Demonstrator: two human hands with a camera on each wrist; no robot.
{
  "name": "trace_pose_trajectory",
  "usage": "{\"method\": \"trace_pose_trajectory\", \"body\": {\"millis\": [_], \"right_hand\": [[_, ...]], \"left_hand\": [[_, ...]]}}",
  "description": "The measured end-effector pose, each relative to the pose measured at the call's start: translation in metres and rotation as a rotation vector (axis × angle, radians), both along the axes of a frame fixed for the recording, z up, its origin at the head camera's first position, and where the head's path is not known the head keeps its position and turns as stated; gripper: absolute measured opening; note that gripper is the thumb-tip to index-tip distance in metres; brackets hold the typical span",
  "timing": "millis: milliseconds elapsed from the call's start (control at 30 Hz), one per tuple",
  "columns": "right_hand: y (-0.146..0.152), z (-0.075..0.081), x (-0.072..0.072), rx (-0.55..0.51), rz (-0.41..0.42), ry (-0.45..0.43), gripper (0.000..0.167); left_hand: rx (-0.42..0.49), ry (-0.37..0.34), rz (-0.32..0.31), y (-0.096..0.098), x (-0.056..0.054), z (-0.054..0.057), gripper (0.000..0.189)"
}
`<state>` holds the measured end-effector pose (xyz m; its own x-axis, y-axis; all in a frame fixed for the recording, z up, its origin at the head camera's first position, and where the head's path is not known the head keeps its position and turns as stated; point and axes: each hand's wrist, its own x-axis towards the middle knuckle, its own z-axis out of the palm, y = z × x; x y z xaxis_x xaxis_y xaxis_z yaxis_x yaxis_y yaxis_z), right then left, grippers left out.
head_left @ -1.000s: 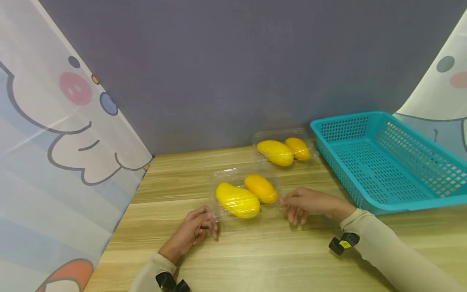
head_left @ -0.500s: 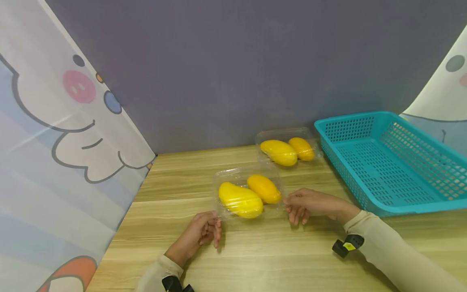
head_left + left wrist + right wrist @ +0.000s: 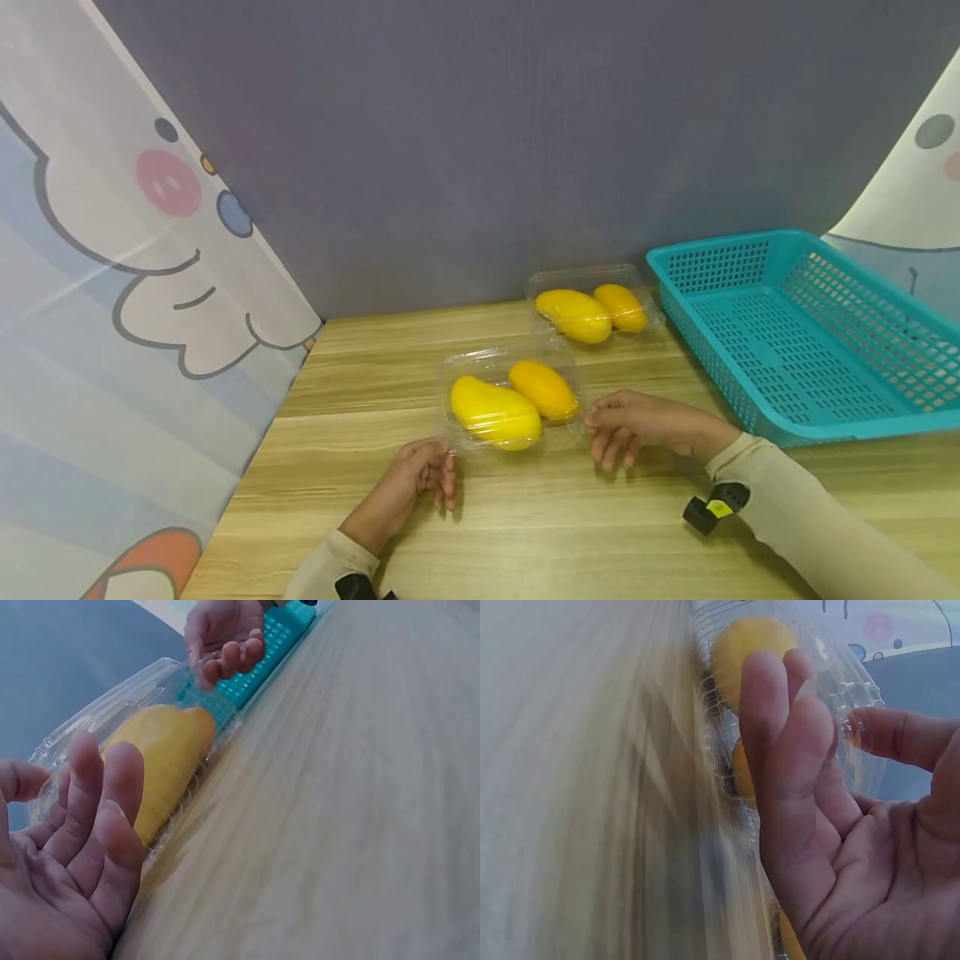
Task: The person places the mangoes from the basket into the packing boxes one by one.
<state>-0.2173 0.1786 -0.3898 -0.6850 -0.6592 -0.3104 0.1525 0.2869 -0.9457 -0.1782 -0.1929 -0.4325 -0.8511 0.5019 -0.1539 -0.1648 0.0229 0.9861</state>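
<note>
A clear plastic fruit box (image 3: 480, 360) lies on the wooden table between the two hands. Inside it are two yellow mangoes: a bright one (image 3: 495, 414) and a more orange one (image 3: 543, 389). At the box's front left corner, the left hand (image 3: 405, 487) pinches the rim between thumb and forefinger, its other fingers loosely bent. The right hand (image 3: 641, 423) pinches the right rim the same way; in the right wrist view its thumb (image 3: 904, 735) lies on the clear edge. The left wrist view shows the box low over the tabletop, with the right hand (image 3: 229, 641) beyond.
Behind stands a second clear box (image 3: 585, 273) with two mangoes (image 3: 573, 317), near the grey back wall (image 3: 450, 167). A turquoise plastic basket (image 3: 772, 350) takes up the right side of the table (image 3: 510, 533). Cartoon-printed cloth (image 3: 75, 333) borders the left.
The left hand has shifted slightly toward the front along the box's left corner. The head view has turned a little to the left. Box and right hand hardly move.
</note>
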Motion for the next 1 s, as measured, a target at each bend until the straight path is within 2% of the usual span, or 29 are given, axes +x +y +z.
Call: {"method": "trace_pose_trajectory", "body": {"millis": [367,767,900,1000], "right_hand": [[0.0003,-0.0024,-0.0019,-0.047,0.012,-0.022,0.027],[-0.0001,-0.0023,-0.0006,-0.029,0.026,0.049,0.021],[0.0009,-0.0027,-0.0014,-0.026,0.031,0.056,0.021],[0.0010,-0.0038,-0.0023,-0.016,0.029,0.056,0.021]], "left_hand": [[-0.020,-0.006,0.015,0.0005,0.0003,0.0007,0.038],[-0.019,-0.032,-0.011,0.0018,0.0009,0.0059,0.041],[-0.027,-0.021,0.017,0.0028,0.0007,0.0047,0.039],[-0.046,-0.015,0.061,0.0043,0.0011,0.0029,0.038]]}}
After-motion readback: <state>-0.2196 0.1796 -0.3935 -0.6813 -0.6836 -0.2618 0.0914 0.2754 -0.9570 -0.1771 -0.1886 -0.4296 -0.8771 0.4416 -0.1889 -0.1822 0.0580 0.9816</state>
